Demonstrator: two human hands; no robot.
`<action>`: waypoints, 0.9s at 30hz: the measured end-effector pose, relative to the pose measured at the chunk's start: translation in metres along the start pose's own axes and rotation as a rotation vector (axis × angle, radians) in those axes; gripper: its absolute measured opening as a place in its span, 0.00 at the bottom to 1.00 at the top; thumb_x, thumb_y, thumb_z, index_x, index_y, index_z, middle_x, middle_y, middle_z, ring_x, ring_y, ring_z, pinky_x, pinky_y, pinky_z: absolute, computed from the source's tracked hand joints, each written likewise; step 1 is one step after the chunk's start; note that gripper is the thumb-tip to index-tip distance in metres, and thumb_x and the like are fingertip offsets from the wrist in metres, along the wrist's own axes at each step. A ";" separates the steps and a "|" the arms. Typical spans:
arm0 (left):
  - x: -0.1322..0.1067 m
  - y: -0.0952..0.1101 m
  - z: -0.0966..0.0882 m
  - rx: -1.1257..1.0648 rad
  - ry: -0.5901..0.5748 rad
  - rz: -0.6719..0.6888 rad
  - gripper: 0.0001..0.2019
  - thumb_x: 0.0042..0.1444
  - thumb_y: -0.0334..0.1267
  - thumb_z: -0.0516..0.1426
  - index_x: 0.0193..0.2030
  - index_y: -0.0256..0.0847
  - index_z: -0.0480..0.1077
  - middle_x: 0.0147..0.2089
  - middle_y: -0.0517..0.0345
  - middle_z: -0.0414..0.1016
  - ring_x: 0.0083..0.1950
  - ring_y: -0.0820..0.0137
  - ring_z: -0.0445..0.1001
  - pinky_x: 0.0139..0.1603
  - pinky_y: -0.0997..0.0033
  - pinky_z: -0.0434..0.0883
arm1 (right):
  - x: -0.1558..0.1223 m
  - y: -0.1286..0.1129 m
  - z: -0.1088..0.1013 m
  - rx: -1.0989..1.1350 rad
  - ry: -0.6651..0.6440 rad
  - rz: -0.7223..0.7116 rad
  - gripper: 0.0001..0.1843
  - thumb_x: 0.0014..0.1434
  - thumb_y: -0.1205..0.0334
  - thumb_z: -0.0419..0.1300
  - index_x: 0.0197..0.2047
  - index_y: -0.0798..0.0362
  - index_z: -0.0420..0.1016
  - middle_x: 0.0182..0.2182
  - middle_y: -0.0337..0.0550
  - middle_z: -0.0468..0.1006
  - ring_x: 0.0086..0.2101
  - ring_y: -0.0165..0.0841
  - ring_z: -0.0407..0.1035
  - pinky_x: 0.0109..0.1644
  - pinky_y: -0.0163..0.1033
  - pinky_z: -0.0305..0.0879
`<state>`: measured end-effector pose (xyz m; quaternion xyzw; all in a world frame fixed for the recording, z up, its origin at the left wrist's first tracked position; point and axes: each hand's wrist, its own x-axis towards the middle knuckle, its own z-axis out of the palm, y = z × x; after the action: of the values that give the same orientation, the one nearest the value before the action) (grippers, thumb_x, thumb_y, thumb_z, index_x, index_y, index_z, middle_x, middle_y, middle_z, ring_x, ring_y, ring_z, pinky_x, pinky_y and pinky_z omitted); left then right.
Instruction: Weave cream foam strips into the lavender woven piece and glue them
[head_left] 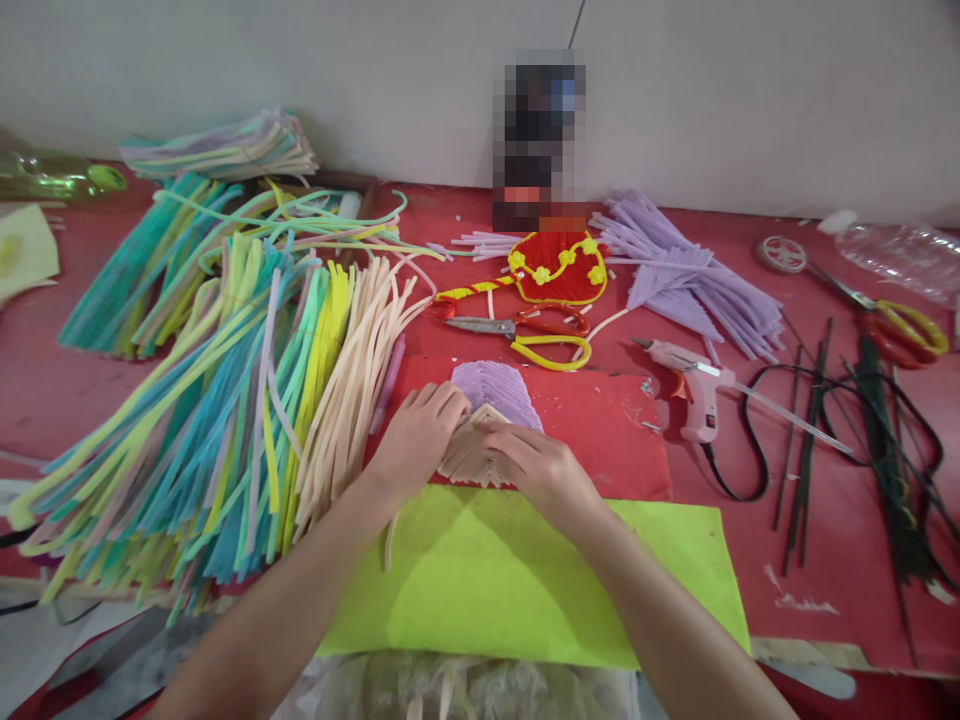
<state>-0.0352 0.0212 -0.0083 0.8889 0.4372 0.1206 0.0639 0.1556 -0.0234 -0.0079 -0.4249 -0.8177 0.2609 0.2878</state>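
Your left hand (pixel 426 425) curls its fingers at the left edge of the beige ribbed panel (pixel 471 462), and your right hand (pixel 546 470) lies bent-fingered across its right side; whether either one pinches it, I can't tell. That panel sits on the red sheet (pixel 619 430), fuzzy rows slanting up to a point, with the rounded lilac panel (pixel 504 388) right behind. Nearer you, one flat lime-green sheet (pixel 525 590); leftward, long soft beige stems (pixel 349 390). Now the tools: two pairs of scissors (pixel 517 329), red-and-yellow handled, one pink glue gun (pixel 703 397), all on the red tabletop (pixel 45 390).
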 end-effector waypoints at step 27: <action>-0.006 -0.002 -0.007 -0.398 0.038 -0.166 0.09 0.58 0.23 0.48 0.37 0.41 0.63 0.40 0.54 0.70 0.42 0.65 0.69 0.44 0.63 0.67 | 0.002 0.000 0.000 0.070 0.035 0.046 0.09 0.65 0.68 0.50 0.41 0.51 0.72 0.42 0.45 0.79 0.44 0.32 0.74 0.45 0.36 0.71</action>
<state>-0.0424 0.0179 -0.0032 0.8174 0.4776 0.2155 0.2395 0.1543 -0.0220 -0.0076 -0.4377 -0.7929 0.2885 0.3106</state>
